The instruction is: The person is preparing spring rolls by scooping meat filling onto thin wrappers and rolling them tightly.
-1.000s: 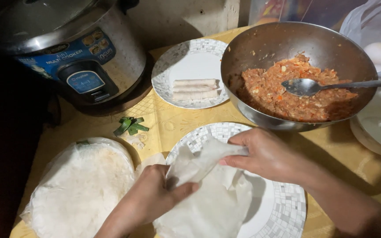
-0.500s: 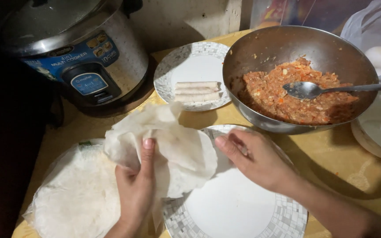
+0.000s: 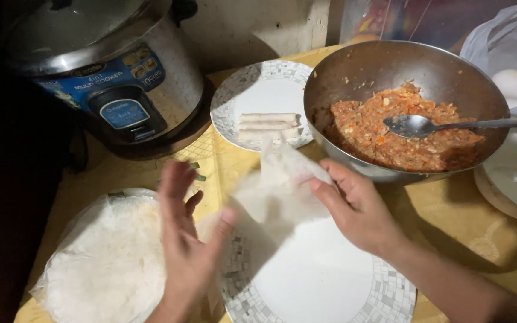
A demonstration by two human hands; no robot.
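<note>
A steel multi-cooker (image 3: 100,72) with a blue front panel and closed lid stands at ten o'clock on a yellow patterned tablecloth (image 3: 450,221). At twelve o'clock sits a small white plate (image 3: 234,104) with a mosaic rim, carrying three thin pale rolls (image 3: 268,122) laid side by side. At two o'clock a large metal bowl (image 3: 390,60) holds orange-red minced filling (image 3: 378,134), and a metal spoon (image 3: 420,125) rests in it with the handle pointing toward three o'clock. Beyond the bowl, far at two o'clock, a white egg (image 3: 513,84) lies beside crumpled plastic. A pale plate (image 3: 516,179) peeks out at three o'clock. Small green scraps (image 3: 197,172) lie near the cooker's base.
</note>
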